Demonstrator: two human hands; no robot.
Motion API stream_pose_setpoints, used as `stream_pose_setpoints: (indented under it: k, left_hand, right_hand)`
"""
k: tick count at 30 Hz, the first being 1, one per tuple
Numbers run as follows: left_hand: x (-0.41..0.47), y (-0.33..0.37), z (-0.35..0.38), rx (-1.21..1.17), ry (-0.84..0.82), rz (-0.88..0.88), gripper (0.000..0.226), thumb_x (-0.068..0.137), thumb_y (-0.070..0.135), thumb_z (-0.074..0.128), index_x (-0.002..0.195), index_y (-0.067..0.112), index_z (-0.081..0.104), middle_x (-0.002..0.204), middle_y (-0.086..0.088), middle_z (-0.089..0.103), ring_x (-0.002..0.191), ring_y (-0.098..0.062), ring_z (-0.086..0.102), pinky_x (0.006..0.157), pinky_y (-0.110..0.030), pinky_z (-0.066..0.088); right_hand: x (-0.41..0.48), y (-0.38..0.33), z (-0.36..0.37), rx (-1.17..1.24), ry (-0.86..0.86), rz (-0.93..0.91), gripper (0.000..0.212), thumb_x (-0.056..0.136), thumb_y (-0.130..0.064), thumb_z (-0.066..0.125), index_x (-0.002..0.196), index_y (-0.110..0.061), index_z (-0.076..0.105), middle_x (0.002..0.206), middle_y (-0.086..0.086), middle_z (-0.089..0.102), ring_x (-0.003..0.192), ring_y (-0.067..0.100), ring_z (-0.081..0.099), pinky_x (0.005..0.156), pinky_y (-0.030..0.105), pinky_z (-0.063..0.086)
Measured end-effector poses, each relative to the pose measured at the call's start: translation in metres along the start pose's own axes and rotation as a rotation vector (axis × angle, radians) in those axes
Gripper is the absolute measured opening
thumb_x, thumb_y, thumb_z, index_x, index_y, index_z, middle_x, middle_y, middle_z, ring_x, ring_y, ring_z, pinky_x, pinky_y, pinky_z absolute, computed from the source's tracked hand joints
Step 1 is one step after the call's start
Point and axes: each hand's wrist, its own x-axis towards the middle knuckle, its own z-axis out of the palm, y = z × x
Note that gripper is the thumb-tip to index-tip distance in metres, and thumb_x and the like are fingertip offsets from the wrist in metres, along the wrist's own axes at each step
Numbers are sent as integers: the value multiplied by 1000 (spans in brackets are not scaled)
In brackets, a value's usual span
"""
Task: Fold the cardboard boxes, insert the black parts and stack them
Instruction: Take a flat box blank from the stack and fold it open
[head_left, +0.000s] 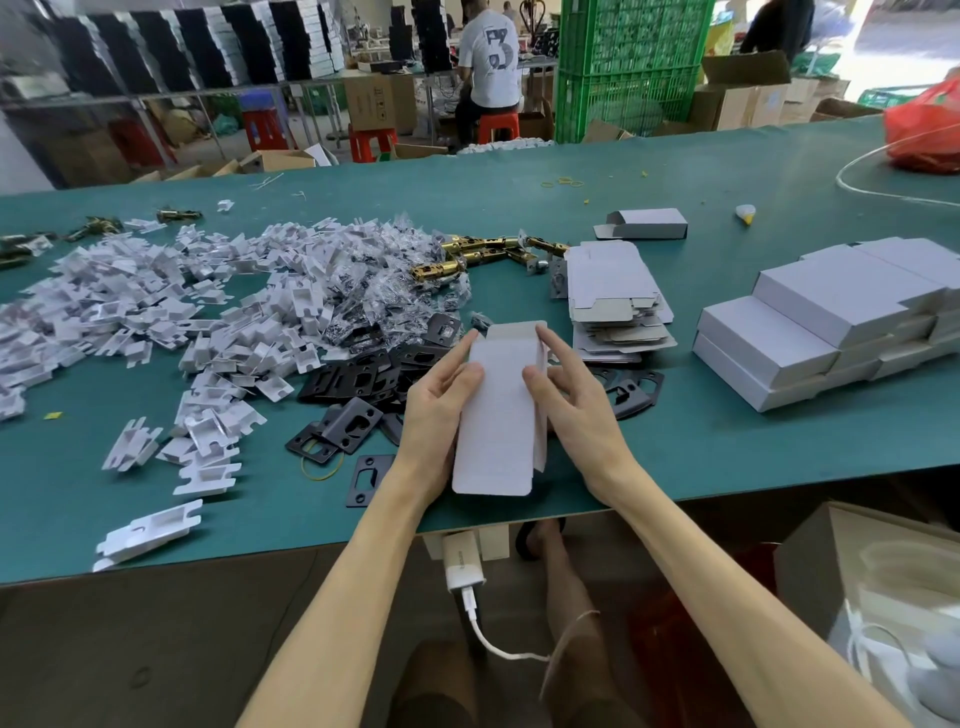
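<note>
A white cardboard box blank (496, 410) stands lengthwise between both my hands above the green table (727, 457), its end flaps open. My left hand (439, 410) grips its left side, thumb on top. My right hand (569, 400) grips the right side, with the index finger along the upper edge. Black metal plates (358, 384) lie in a heap just left of my hands, with more of these black plates (631, 392) to the right. A stack of flat box blanks (613, 301) lies behind. Folded white boxes (831, 322) are stacked at the right.
A large heap of white inserts and plastic bags (208, 312) covers the left of the table. Brass latch parts (483, 254) lie behind it. One folded box (644, 223) sits farther back, and a red bag (924, 130) at the far right. A person sits beyond the table.
</note>
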Motion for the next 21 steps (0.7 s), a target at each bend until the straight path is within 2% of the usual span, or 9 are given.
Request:
stream_pose_setpoints:
  k: [3, 7, 11, 14, 17, 21]
  left_hand:
    - [1, 0, 1, -26, 11, 7, 29, 102, 16, 63, 131, 21, 69, 122, -9, 75, 102, -27, 72, 93, -53, 58]
    - [2, -4, -1, -13, 68, 43, 19, 98, 18, 71, 117, 16, 73, 108, -12, 77, 93, -26, 71, 85, -50, 58]
    - [1, -6, 2, -10, 43, 40, 12, 98, 19, 69, 102, 9, 75, 95, -5, 74, 84, -18, 66, 77, -43, 53]
    - [0, -5, 2, 33, -13, 50, 24, 101, 25, 66, 108, 6, 79, 103, -12, 76, 88, -18, 67, 77, -40, 53]
    - [-2, -4, 1, 39, -69, 49, 31, 101, 32, 65, 115, 8, 78, 118, -22, 73, 96, -25, 67, 85, -43, 53]
    - [-3, -2, 1, 68, -160, 53, 34, 102, 37, 60, 120, 13, 78, 123, -17, 73, 103, -25, 66, 91, -41, 53]
  right_hand:
    - [1, -1, -2, 27, -14, -2, 37, 100, -43, 57, 137, -38, 54, 104, -9, 71, 91, 5, 68, 77, 24, 54]
    - [1, 1, -1, 16, -21, -15, 19, 103, -33, 57, 119, -27, 65, 101, -3, 71, 87, 6, 64, 75, 24, 52]
    - [0, -1, -4, 124, -15, 33, 16, 99, -34, 57, 105, -26, 71, 98, -5, 71, 83, 11, 64, 69, 25, 53]
    - [0, -2, -4, 136, -19, 37, 16, 103, -30, 56, 100, -29, 72, 97, -7, 71, 81, 12, 65, 68, 25, 54]
    - [0, -3, -4, 130, -11, 43, 17, 104, -27, 55, 101, -27, 72, 97, -6, 72, 82, 12, 65, 68, 25, 54]
    - [-1, -4, -5, 119, -40, 58, 19, 105, -27, 55, 101, -29, 74, 96, -3, 72, 81, 14, 66, 67, 26, 56]
